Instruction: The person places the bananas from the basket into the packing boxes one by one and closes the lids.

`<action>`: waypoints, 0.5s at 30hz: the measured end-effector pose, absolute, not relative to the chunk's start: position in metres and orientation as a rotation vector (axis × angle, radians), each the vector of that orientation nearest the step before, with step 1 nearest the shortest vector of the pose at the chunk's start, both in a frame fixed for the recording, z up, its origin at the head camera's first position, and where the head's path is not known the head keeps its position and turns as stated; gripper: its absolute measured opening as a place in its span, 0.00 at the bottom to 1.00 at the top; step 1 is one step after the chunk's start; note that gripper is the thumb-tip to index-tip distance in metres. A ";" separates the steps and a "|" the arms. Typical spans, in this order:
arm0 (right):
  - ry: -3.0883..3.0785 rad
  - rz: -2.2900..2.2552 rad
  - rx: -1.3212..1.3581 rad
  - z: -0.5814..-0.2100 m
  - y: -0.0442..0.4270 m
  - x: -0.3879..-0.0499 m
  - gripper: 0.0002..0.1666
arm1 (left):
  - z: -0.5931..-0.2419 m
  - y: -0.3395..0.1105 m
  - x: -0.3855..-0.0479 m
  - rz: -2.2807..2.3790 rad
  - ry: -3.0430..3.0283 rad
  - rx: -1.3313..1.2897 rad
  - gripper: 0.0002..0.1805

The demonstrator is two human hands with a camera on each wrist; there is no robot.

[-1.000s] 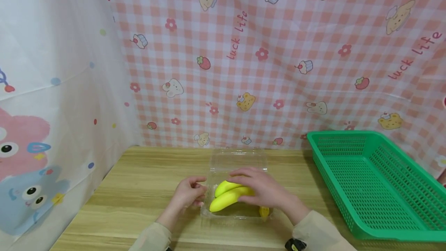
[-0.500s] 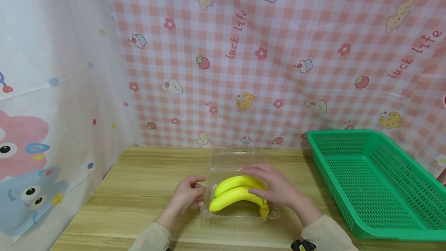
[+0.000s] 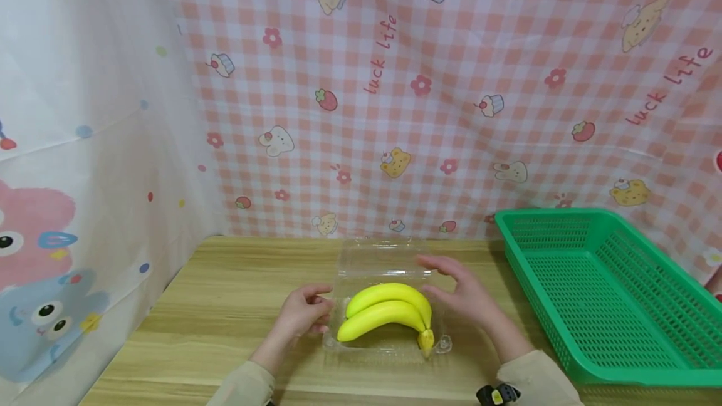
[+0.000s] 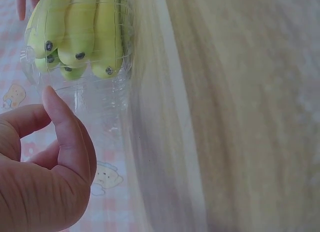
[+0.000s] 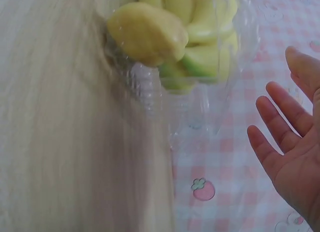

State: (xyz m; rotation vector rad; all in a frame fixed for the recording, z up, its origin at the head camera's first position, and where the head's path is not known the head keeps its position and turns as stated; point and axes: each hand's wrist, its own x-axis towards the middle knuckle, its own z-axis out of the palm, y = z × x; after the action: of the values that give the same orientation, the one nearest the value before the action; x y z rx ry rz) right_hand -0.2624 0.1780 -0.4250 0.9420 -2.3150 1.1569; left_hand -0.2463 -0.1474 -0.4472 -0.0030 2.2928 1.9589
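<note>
A bunch of yellow toy bananas lies in a clear plastic clamshell box whose transparent lid is swung back. Dark banana tips show through the wall in the left wrist view, and the thick yellow stem shows in the right wrist view. My left hand is at the box's left wall, fingers loosely bent; a fingertip is at the plastic, though contact is unclear. Beside the box's right side, my right hand is raised with spread fingers, apart from the bananas and holding nothing.
A large green plastic basket stands on the right of the wooden table. Behind the table hangs a pink checked cloth, and a white printed cloth hangs on the left.
My right hand has come off the bananas and moved right, uncovering the bunch and its stem. My left hand has stayed by the box's left wall.
</note>
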 end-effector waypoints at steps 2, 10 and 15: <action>-2.303 1.188 0.919 -0.427 0.181 -0.264 0.28 | -0.448 -0.148 -0.247 1.963 2.286 0.000 0.23; -2.320 1.344 0.777 -0.432 0.191 -0.269 0.27 | -0.449 -0.153 -0.252 1.960 2.245 0.033 0.24; -2.322 1.451 0.670 -0.435 0.197 -0.271 0.26 | -0.451 -0.157 -0.261 2.014 2.235 -0.043 0.23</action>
State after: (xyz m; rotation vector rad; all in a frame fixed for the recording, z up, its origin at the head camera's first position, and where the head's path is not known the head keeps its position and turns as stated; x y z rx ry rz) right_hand -0.2710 0.1967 -0.4349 0.6697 -2.3216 1.4510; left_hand -0.2608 -0.1570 -0.4506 -0.0431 2.2347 2.0141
